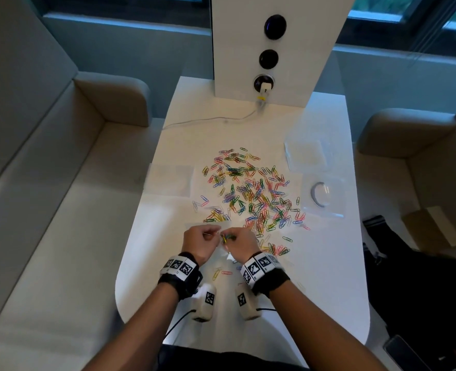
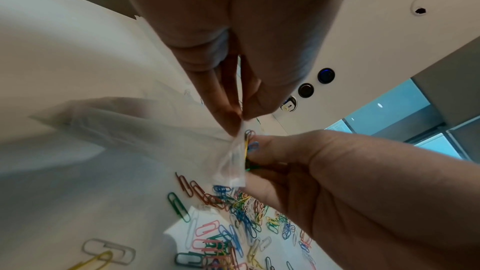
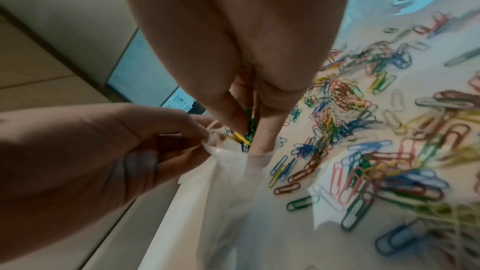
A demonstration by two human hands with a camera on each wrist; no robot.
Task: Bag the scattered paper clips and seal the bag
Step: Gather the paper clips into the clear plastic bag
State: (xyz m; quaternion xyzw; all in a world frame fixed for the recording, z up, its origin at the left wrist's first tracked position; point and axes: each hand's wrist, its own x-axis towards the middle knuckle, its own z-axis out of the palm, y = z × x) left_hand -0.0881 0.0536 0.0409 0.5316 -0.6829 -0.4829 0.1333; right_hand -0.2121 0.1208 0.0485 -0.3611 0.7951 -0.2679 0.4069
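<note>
Many coloured paper clips (image 1: 251, 194) lie scattered over the white table (image 1: 328, 290). Just in front of the pile, my left hand (image 1: 216, 236) pinches the rim of a small clear plastic bag (image 3: 228, 171) between thumb and fingers (image 2: 233, 122). The bag mouth is held open and its body hangs down toward me. My right hand (image 1: 228, 236) grips a small bunch of clips (image 3: 245, 130), yellow, green and blue, right at the bag mouth. In the right wrist view, its fingertips (image 3: 262, 143) dip into the opening. What lies inside the bag is hidden.
More clear bags lie at the table's left (image 1: 168, 178) and right (image 1: 305, 153), one holding a grey ring (image 1: 319, 195). A white panel with sockets (image 1: 275, 49) and a cable (image 1: 210, 119) stand at the far end. A few loose clips (image 1: 221, 273) lie near my wrists. Sofas flank the table.
</note>
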